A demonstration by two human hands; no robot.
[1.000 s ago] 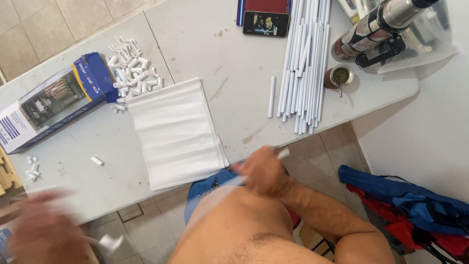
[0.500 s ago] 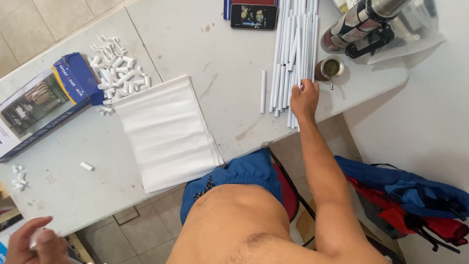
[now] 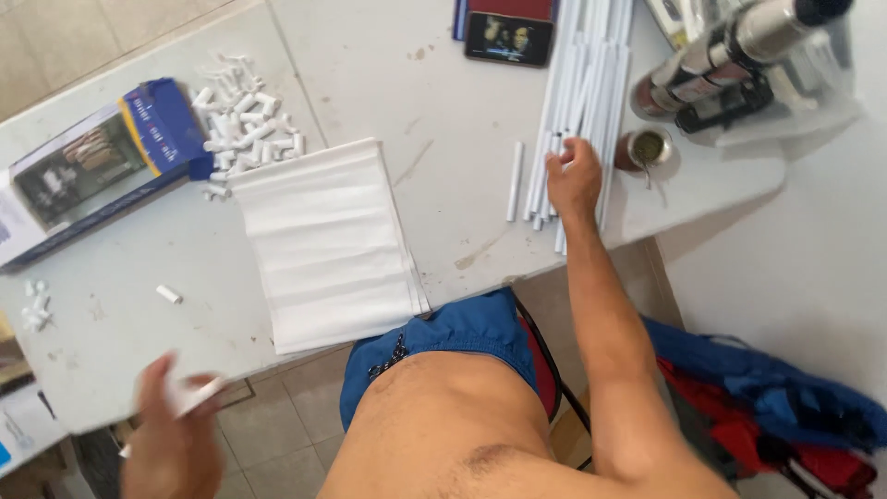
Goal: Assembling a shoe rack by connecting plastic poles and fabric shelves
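My right hand (image 3: 573, 177) lies on the near ends of a bundle of long white tubes (image 3: 584, 88) at the table's right side. Its fingers curl over them, and I cannot tell whether it grips one. One shorter white tube (image 3: 514, 181) lies apart, just left of the bundle. My left hand (image 3: 171, 439) is low at the bottom left, below the table's front edge, blurred, and pinches a small white piece (image 3: 196, 394). A stack of white sheets (image 3: 323, 242) lies between the hands.
A pile of small white cylinders (image 3: 236, 129) and a blue box (image 3: 102, 166) sit at the left. A phone (image 3: 508, 37), a metal flask (image 3: 730, 46) and a small cup (image 3: 647, 148) stand at the back right. A blue-and-red bag (image 3: 767, 397) lies on the floor.
My right hand went from near my body out to the tube bundle and now rests at its near ends. My left hand stays low at the left, now a bit higher.
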